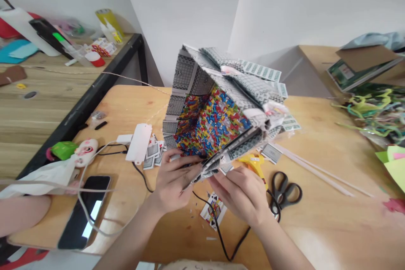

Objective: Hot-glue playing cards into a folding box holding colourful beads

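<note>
A box-like structure of glued playing cards (pixel 218 105), grey-patterned outside and lined with bright multicoloured paper, is lifted and tilted above the wooden table (pixel 316 211). My left hand (pixel 172 185) pinches its lower edge from the left. Opposite it, my right hand (pixel 242 194) has its fingers closed on the same lower edge. A face card (pixel 214 210) lies flat on the table under my hands. Loose cards (pixel 153 154) lie to the left of the structure.
Black scissors (pixel 286 194) and a yellow glue gun (pixel 255 163) lie right of my hands. A phone (pixel 82 213), a white power strip (pixel 139 142) and cables lie at left. Glue sticks (pixel 316 173) and paper shreds (pixel 376 107) are at right. A second table (pixel 38 105) stands left.
</note>
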